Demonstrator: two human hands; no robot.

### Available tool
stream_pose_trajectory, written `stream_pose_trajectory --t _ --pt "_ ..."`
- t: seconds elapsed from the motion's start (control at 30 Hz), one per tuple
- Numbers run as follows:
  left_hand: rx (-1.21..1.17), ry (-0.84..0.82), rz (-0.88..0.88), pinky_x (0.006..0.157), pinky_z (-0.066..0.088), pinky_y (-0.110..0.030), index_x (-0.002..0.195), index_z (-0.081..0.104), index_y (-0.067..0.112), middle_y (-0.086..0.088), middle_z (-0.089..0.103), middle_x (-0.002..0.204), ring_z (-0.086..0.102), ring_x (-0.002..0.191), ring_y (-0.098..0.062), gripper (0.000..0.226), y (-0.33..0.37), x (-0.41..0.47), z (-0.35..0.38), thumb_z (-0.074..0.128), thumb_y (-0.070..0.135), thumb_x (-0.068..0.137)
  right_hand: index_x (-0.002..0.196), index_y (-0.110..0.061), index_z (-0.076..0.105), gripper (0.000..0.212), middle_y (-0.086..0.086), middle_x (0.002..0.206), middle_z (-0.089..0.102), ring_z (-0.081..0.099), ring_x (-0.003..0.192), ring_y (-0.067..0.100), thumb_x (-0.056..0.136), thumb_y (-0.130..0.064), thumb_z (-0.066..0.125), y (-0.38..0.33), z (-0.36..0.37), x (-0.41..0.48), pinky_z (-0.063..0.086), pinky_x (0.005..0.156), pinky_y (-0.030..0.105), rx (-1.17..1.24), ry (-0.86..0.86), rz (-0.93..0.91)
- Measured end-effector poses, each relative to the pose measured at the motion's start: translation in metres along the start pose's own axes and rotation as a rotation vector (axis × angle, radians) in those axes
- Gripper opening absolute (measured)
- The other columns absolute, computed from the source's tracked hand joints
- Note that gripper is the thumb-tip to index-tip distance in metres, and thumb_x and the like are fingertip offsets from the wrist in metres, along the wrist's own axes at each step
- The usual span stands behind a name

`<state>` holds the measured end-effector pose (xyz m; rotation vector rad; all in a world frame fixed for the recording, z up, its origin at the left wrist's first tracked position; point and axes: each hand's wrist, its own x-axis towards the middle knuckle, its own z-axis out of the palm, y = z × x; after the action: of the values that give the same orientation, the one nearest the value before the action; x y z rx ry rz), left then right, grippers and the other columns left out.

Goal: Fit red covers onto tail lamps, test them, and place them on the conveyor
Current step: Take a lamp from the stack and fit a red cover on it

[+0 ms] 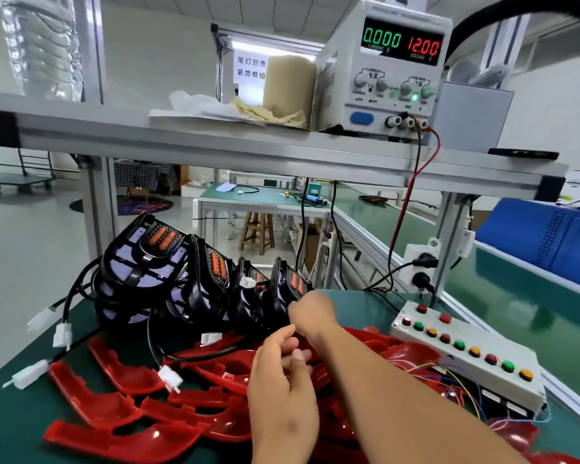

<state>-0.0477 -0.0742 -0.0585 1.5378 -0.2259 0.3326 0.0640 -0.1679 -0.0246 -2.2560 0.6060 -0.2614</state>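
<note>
My right hand (310,313) was curled against the lower edge of the nearest tail lamp (287,283). Its fingers were bent in, but whether they had closed on the black rim or only touched it I could not tell. My left hand (282,376) hung just over the red covers (121,406), fingers loosely bent, with nothing between them that I could see.

That lamp stood on edge, to the left of the button box (466,360) and a little farther from me. It ended a row of lamps (198,279) that ran leftward away from the box, each leaning back with its orange-lit face turned up toward me.

I judged the lamp light and rigid. It was best taken by the black rim, off the lit face, with its cable and white plug (211,337) likely to snag.

The covers lay flat in a heap left of the box and nearer me, their long curved bodies mostly running left to right. They looked thin, stiff, glossy and easily scuffed, so I would take them by the edges.

The conveyor (516,296) ran past on the box's right side.
</note>
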Motion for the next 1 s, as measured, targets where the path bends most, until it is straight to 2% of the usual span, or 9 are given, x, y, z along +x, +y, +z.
stream_pose_trajectory --t 0.1,0.23,0.3,0.37,0.43,0.57,0.7,0.83,1.0 --pt "-0.054 0.005 -0.022 0.076 0.056 -0.017 0.102 0.053 0.048 0.01 0.061 0.108 0.066 0.091 0.006 0.044 -0.002 0.004 0.0 0.05 0.005 0.097 0.06 -0.011 0.047 0.026 0.004 0.062 0.051 0.05 0.061 0.024 0.085 -0.016 0.051 -0.001 -0.002 0.001 0.036 0.054 0.026 0.016 0.051 0.013" --pt "-0.143 0.03 -0.063 0.067 0.053 -0.009 0.111 0.056 0.033 0.008 0.061 0.107 0.066 0.088 0.007 0.033 -0.005 0.011 -0.002 0.047 0.003 0.099 0.082 -0.005 0.059 0.019 0.014 0.089 0.062 0.06 0.084 0.03 0.089 -0.021 0.05 -0.006 -0.011 -0.004 0.048 0.074 0.033 0.166 0.07 0.048" --pt "-0.176 0.027 -0.095 0.067 0.053 -0.009 0.112 0.054 0.031 0.009 0.061 0.108 0.067 0.089 0.003 0.03 -0.006 0.013 -0.002 0.045 0.005 0.1 0.093 -0.001 0.059 0.024 0.019 0.1 0.064 0.062 0.095 0.035 0.093 -0.022 0.047 -0.006 -0.019 -0.005 0.047 0.076 0.032 0.174 0.08 0.04" --pt "-0.208 0.024 -0.135 0.068 0.054 -0.011 0.116 0.054 0.029 0.01 0.06 0.11 0.067 0.092 -0.002 0.027 -0.006 0.015 -0.002 0.044 0.008 0.101 0.086 -0.003 0.058 0.025 0.019 0.1 0.065 0.062 0.1 0.036 0.094 -0.024 0.047 -0.007 -0.026 -0.007 0.043 0.072 0.03 0.176 0.094 0.017" --pt "-0.219 0.006 -0.155 0.074 0.053 -0.014 0.126 0.053 0.025 0.012 0.059 0.112 0.065 0.098 -0.004 0.028 -0.006 0.013 -0.002 0.043 0.013 0.103 0.067 -0.011 0.048 0.029 0.017 0.087 0.061 0.061 0.086 0.034 0.092 -0.025 0.049 -0.007 -0.035 -0.012 0.043 0.069 0.034 0.177 0.135 -0.054" --pt "-0.265 -0.081 -0.19 0.089 0.048 -0.025 0.135 0.05 0.026 0.017 0.059 0.109 0.063 0.101 -0.005 0.033 -0.003 0.009 -0.002 0.039 0.026 0.104 0.056 -0.014 0.039 0.041 0.002 0.057 0.046 0.041 0.053 0.019 0.092 -0.029 0.052 -0.006 -0.063 -0.034 0.031 0.05 0.027 0.104 0.181 -0.179" --pt "-0.442 -0.185 -0.337 0.082 0.05 -0.024 0.131 0.053 0.019 -0.003 0.064 0.117 0.064 0.106 -0.014 0.035 0.004 0.01 -0.003 0.033 0.034 0.106 0.055 -0.015 0.036 0.047 -0.001 0.053 0.04 0.036 0.048 0.014 0.095 -0.032 0.051 0.003 -0.089 -0.067 0.024 0.045 0.029 -0.036 0.207 -0.309" --pt "-0.619 -0.338 -0.519 0.076 0.053 -0.029 0.12 0.06 0.011 -0.013 0.074 0.105 0.071 0.098 -0.023 0.057 0.011 0.013 -0.007 0.027 0.053 0.102 0.063 -0.019 0.046 0.038 -0.004 0.06 0.048 0.045 0.058 0.015 0.096 -0.035 0.05 0.02 -0.103 -0.103 0.028 0.049 0.028 -0.109 0.233 -0.419" --pt "-0.81 -0.528 -0.638 0.095 0.049 -0.046 0.127 0.06 0.004 -0.025 0.064 0.125 0.064 0.114 -0.036 0.095 0.018 0.017 -0.02 0.023 0.081 0.084 0.09 -0.014 0.061 0.021 -0.001 0.086 0.06 0.053 0.081 0.018 0.098 -0.03 0.049 0.045 -0.109 -0.14 0.04 0.071 0.032 -0.223 0.304 -0.606"
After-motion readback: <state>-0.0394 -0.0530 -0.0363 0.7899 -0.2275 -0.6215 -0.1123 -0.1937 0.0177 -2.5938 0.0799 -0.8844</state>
